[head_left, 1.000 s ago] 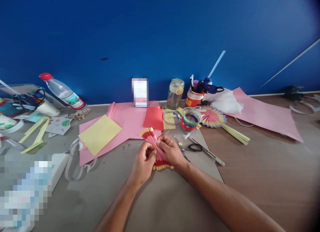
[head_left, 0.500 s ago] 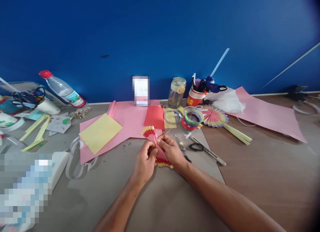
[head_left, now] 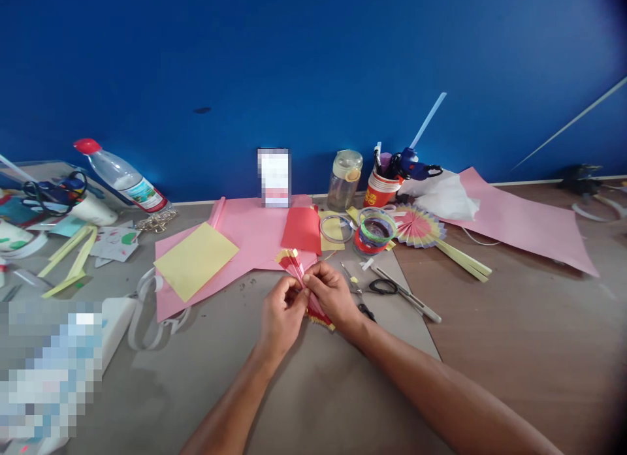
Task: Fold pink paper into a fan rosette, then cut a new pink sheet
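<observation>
A pleated red paper strip with yellow edges (head_left: 292, 264) lies on the grey table in front of me. My left hand (head_left: 280, 314) and my right hand (head_left: 332, 293) both pinch it at its middle, fingers closed, thumbs meeting. The pleats fan out above the hands and a short end shows below my right hand. A red paper piece (head_left: 302, 230) and a yellow sheet (head_left: 194, 260) lie on a large pink sheet (head_left: 245, 236) just behind.
Scissors (head_left: 365, 292) and a pen lie right of my hands. Tape rolls (head_left: 375, 232), a finished paper fan (head_left: 418, 228), a jar (head_left: 344, 179) and a cup of tools (head_left: 382, 184) stand behind. A water bottle (head_left: 120, 175) lies at the left.
Both hands have squeezed the pleats closer together at the middle, so the fan looks narrower. The hands stay in nearly the same spot.
</observation>
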{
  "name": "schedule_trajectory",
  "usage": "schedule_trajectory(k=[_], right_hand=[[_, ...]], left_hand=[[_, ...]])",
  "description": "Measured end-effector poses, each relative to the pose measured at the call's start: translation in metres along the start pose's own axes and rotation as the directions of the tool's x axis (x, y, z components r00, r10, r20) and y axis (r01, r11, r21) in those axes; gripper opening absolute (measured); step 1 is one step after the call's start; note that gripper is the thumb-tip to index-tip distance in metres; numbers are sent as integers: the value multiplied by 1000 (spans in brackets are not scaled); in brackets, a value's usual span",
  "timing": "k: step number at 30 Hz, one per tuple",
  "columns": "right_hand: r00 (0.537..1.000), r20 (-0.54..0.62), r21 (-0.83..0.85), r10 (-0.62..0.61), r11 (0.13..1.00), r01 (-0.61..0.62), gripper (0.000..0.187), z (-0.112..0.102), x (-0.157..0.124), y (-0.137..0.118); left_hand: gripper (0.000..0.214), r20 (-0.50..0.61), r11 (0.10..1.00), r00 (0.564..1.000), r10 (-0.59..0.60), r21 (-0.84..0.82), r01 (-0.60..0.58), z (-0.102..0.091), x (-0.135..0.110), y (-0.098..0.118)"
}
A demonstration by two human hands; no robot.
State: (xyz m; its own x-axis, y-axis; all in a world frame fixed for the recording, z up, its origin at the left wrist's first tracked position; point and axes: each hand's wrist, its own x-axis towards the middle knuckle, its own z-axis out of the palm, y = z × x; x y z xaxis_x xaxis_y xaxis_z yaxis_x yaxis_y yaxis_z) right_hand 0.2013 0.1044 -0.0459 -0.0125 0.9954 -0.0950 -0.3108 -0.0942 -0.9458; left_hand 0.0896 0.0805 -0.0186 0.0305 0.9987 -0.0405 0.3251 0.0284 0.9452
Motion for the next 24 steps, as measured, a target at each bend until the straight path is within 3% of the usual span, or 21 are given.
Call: schedule_trajectory(k=[5, 7, 10, 15, 19, 24], right_hand=[[992, 114, 52, 48, 997, -54, 19, -2, 2, -9], [981, 186, 100, 53, 992, -72, 26, -4, 3, -14], [945, 313, 161, 92, 976, -148, 37, -9, 5, -19], [884, 419, 225, 208, 919, -323, 30, -15, 7, -14], [872, 455, 282, 181, 900, -334, 33, -16, 7, -12], [806, 566, 215, 174, 913, -347, 31, -22, 8, -16]], left_hand=[[19, -1, 990, 999, -51, -133, 50, -1, 1, -1], [18, 4, 986, 998, -64, -153, 64, -1, 1, -2], [17, 44, 984, 997, -63, -162, 69, 0, -1, -1], [14, 85, 989, 996, -32, -142, 44, 1, -4, 0], [13, 68, 991, 998, -14, -131, 23, 1, -3, -2], [14, 64, 972, 997, -41, -227, 55, -3, -1, 0]])
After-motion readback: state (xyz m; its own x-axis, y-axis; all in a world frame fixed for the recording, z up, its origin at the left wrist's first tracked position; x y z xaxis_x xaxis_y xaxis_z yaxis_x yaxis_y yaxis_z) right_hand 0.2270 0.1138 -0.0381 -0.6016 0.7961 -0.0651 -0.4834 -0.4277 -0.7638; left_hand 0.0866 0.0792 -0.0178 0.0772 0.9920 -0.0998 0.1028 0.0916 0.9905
